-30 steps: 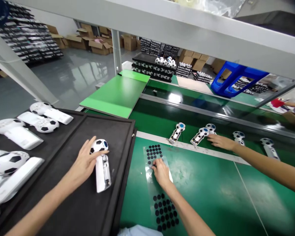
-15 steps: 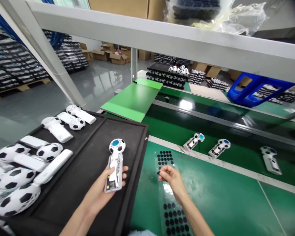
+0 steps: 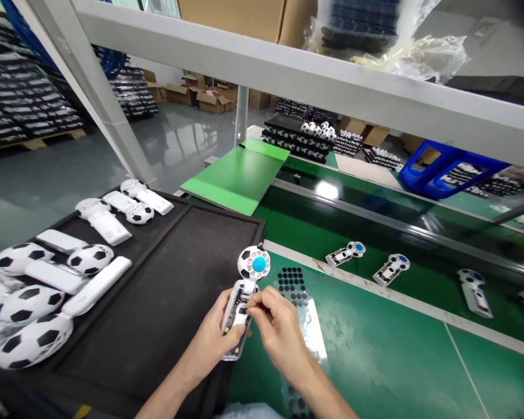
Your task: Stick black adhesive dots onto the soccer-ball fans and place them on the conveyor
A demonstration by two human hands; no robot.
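Note:
My left hand (image 3: 216, 334) is wrapped round the open handle of a handheld fan (image 3: 240, 314) with a soccer-ball head and a blue round centre. Its circuit board and a white inner part show in the handle, the thumb lying across the lower end. Pinched fingers of my right hand (image 3: 275, 320) touch the middle of that handle, where the small black sticker they carried is mostly hidden. Under and beyond the right hand lies a clear sheet of round black stickers (image 3: 291, 279) on the green bench.
A black tray (image 3: 157, 291) at left bears several soccer-ball fans (image 3: 35, 331). More open fans (image 3: 390, 269) lie along the green conveyor (image 3: 305, 215). A green board (image 3: 240, 177) and a blue plastic frame (image 3: 449, 169) are farther back. A grey shelf beam (image 3: 288, 67) crosses above.
My left hand has brought the fan to the right, off the tray's middle. My right hand has left the sticker sheet with a black sticker and met the fan's handle.

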